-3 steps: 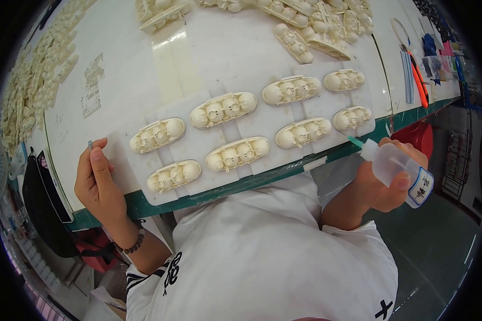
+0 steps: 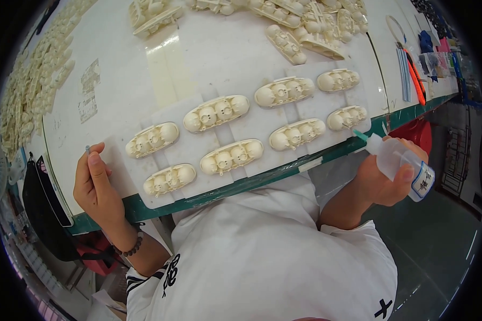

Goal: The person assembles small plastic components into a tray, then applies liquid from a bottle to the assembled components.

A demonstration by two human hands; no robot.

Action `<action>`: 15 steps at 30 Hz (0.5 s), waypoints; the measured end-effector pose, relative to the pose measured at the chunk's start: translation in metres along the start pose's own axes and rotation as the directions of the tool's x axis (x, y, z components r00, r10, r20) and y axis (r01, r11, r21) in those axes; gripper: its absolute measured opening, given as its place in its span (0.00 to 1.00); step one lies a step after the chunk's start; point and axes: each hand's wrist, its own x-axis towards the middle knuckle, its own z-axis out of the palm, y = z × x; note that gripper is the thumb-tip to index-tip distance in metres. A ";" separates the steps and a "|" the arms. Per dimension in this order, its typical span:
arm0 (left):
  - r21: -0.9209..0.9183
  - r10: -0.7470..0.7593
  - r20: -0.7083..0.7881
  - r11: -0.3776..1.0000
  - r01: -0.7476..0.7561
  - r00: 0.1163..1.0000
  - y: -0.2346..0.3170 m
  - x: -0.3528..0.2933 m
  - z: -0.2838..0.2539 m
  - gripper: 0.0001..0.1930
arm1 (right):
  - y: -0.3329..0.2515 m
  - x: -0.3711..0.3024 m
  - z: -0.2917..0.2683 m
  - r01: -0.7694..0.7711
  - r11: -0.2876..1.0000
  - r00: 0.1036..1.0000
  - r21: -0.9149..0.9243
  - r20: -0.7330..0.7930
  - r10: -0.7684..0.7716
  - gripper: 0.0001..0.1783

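Note:
My right hand grips a translucent squeeze bottle with a green nozzle. The nozzle tip points left, close to the nearest cream plastic piece at the right end of the board's front row. My left hand is at the table's left, fingers pinched on a small bluish-grey cap-like piece. Between my hands a white board bears two rows of cream moulded pieces, each a rounded oval with several ball-shaped figures, such as this front-row piece.
Loose cream pieces lie heaped at the far side and along the left edge. Orange-handled tool and grey-blue strips lie at the right. A green edge borders the table; a red stool stands beyond it.
The bottle and its nozzle have shifted slightly right and the bottle is a little more level. The table and its pieces have slid slightly left in view. Both hands keep their hold.

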 end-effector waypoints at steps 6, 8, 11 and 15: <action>0.039 0.009 -0.001 0.999 -0.009 1.000 -0.001 0.001 0.001 0.15 | 0.004 0.002 -0.008 -0.027 0.999 1.000 -0.038 -0.016 0.026 0.27; 0.042 0.012 -0.001 0.999 -0.012 1.000 -0.001 0.002 0.001 0.15 | 0.005 0.001 -0.009 -0.065 0.998 0.998 -0.017 -0.021 0.065 0.27; 0.047 0.008 -0.007 0.999 -0.007 1.000 0.000 0.002 0.002 0.16 | 0.002 0.001 -0.006 -0.078 0.997 0.997 -0.014 -0.020 0.078 0.26; 0.046 -0.004 -0.011 0.999 0.004 1.000 -0.001 0.003 0.002 0.16 | 0.006 0.001 -0.009 -0.057 0.998 0.998 -0.039 -0.012 0.057 0.26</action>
